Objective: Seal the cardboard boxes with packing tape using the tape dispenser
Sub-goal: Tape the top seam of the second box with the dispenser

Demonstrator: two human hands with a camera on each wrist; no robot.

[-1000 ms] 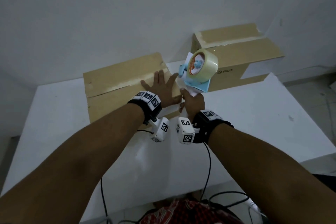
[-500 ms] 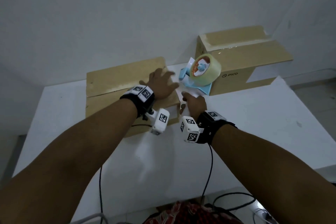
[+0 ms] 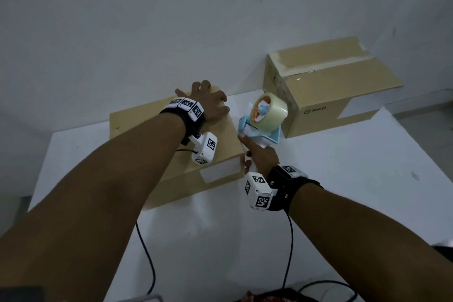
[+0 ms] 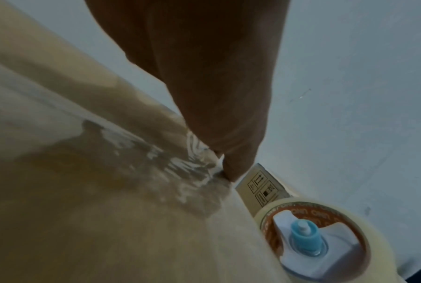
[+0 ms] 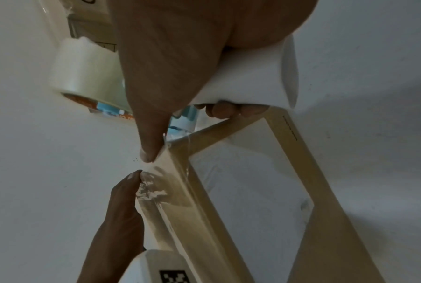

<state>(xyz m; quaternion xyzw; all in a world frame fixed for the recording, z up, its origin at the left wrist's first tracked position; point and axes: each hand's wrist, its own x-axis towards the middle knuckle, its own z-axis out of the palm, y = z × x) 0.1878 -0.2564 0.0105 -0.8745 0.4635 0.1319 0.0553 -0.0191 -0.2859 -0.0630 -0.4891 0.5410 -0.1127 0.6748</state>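
Here, on a white worktop [image 3: 343, 179], the right hand [image 3: 259, 157] grips the dispenser [image 3: 262, 127] handle at the near box's [image 3: 196, 174] right end. Farther back, the left hand [image 3: 208, 105] lies flat on that box's top, fingers spread. A second box [image 3: 326, 95] stands beyond, against the wall.

wall [image 3: 147, 32]: plain pale grey-white, a few faint scuffs and a thin crack up high, beyond the fingers
table [image 3: 343, 191]: white top, under the fingers, its far edge against the wall
floor [image 3: 431, 117]: pale strip, right of the table
cables [image 3: 147, 252]: dark, hanging over the table's near edge
light: dim, soft shadows on the table
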